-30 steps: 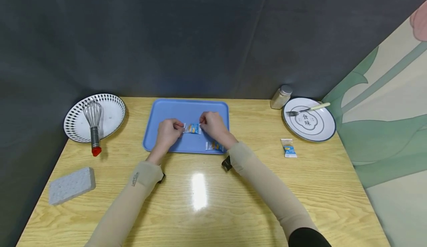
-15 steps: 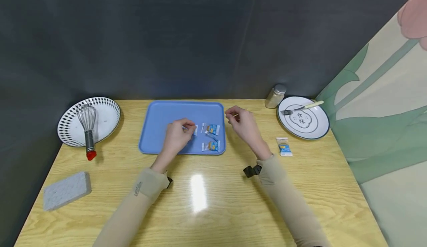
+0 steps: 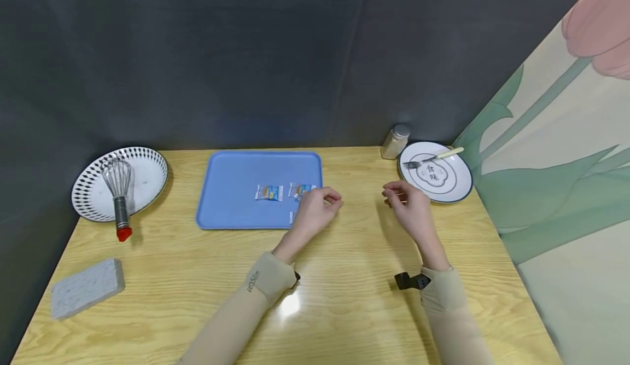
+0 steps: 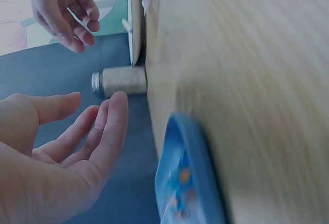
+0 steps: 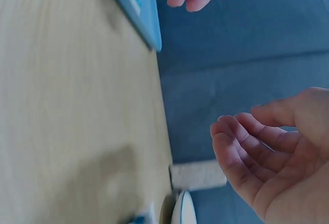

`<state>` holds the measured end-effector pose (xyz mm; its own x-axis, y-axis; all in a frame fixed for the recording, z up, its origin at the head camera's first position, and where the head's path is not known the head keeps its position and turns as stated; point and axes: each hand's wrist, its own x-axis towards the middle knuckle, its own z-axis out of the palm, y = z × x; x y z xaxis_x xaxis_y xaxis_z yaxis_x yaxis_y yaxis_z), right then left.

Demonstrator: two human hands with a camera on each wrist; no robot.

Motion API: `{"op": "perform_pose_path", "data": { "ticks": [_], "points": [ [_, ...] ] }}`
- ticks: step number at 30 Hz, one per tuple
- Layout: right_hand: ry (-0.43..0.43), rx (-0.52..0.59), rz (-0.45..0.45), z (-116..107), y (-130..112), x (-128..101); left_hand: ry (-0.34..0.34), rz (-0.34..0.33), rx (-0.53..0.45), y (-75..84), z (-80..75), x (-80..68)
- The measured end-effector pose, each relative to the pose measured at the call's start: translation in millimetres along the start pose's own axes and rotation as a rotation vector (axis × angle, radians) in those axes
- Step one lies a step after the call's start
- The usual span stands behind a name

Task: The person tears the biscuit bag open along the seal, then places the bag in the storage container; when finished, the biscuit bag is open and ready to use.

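Note:
A blue tray point(image 3: 231, 190) lies at the back middle of the wooden table. Two small blue-and-white packets point(image 3: 268, 192) point(image 3: 300, 190) rest on it, and my left hand hides most of a third at the tray's front right corner. My left hand point(image 3: 331, 200) hovers just off the tray's right edge, fingers relaxed and empty, as the left wrist view point(image 4: 92, 116) also shows. My right hand point(image 3: 394, 194) hangs over the table further right, loosely curled and holding nothing point(image 5: 247, 131). Another packet point(image 5: 139, 218) lies beneath it, near the white plate.
A white plate point(image 3: 458, 181) with a fork point(image 3: 433, 160) and a shaker jar point(image 3: 395, 142) stand at the back right. A patterned plate point(image 3: 152, 173) with a whisk point(image 3: 117, 190) sits at the back left, a grey sponge point(image 3: 87, 287) front left. A dark backdrop closes the rear.
Both hands let go of the packet they held over the tray; it now lies on the tray. Both hands have moved right, off the tray.

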<state>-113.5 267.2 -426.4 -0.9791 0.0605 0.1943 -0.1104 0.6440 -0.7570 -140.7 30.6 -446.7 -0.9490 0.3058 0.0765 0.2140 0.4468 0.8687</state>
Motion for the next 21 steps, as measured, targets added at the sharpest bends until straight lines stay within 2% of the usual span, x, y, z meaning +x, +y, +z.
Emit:
{"op": "perform_pose_path", "data": {
  "ticks": [5, 13, 16, 21],
  "points": [
    [0.051, -0.011, 0.039, -12.9, 21.2, -10.9, -0.036, -0.051, -0.071, 6.0, 26.5, 8.0],
    [0.149, -0.162, 0.125, -29.0, 50.4, -29.6, -0.13, -0.126, -0.15, 19.4, 72.1, 17.5],
    [0.157, -0.184, 0.168, -31.5, 58.4, -36.5, -0.139, -0.151, -0.197, 24.7, 88.8, 18.9],
    [0.114, -0.172, 0.253, -28.3, 67.9, -44.6, -0.154, -0.213, -0.294, 30.6, 111.6, 16.7]
  ]
}}
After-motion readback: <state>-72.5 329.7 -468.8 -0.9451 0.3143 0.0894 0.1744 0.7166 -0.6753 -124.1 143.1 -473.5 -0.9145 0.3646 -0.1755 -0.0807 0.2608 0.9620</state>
